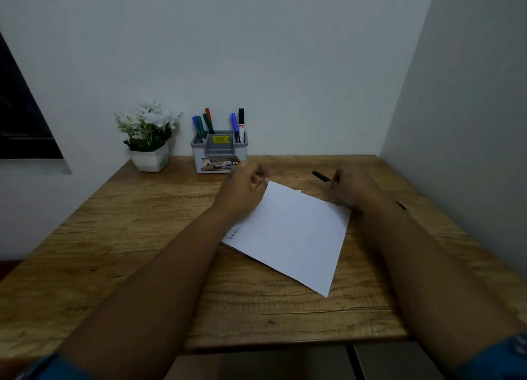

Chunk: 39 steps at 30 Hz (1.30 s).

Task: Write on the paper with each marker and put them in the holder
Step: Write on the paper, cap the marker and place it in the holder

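Your right hand (352, 190) pinches a black marker (320, 176) beside the paper (291, 237) on the worktop (142, 237), ready to write, while your left hand's (242, 193) loosely curled fingers steady the sheet near the holder (219, 151).

The left hand (242, 191) covers the paper's (291, 234) far left corner and part of the handwriting (234, 233), which is too small to read. The right hand (349, 190) hides most of a black marker (320, 176). Labels on the holder (219, 151) are illegible.
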Available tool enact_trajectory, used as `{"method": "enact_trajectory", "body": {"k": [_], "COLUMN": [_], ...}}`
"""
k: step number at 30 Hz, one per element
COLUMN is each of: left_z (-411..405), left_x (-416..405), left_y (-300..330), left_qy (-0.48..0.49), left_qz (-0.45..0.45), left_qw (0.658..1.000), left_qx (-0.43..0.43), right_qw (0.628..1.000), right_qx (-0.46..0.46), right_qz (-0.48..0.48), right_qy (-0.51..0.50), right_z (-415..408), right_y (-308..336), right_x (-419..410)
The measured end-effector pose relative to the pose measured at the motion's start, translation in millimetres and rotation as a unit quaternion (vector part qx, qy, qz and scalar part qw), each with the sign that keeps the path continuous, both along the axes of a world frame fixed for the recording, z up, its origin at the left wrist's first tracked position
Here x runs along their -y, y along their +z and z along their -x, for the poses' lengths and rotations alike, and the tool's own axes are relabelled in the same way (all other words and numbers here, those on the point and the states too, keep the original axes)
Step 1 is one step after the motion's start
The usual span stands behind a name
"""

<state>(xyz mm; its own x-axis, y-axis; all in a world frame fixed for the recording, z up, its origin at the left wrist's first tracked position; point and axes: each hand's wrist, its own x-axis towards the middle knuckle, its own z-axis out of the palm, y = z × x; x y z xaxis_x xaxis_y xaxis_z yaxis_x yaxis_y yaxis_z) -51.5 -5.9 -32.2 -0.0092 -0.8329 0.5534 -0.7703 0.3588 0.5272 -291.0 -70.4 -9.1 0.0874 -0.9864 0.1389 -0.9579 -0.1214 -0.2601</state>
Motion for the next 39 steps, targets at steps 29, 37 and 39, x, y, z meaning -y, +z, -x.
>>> {"method": "enact_trajectory", "body": {"k": [29, 37, 39], "left_z": [-65.7, -65.3, -62.9], "left_x": [-17.8, -13.9, -15.4], "left_y": [23.7, 19.6, 22.0], "left_qy": [0.007, -0.086, -0.088], "left_qz": [-0.388, -0.428, -0.422], "left_qw": [0.917, 0.896, 0.9], "left_qx": [-0.095, -0.077, -0.07], "right_qw": [0.78, 0.793, 0.797], "right_qx": [0.543, 0.51, 0.486], "right_qz": [-0.168, -0.163, -0.175], "right_qy": [0.263, 0.291, 0.312], "right_z": [-83.7, -102.3, -103.7], "right_y": [-15.4, -27.4, -27.6], "right_x": [-34.1, -49.9, -53.9]}}
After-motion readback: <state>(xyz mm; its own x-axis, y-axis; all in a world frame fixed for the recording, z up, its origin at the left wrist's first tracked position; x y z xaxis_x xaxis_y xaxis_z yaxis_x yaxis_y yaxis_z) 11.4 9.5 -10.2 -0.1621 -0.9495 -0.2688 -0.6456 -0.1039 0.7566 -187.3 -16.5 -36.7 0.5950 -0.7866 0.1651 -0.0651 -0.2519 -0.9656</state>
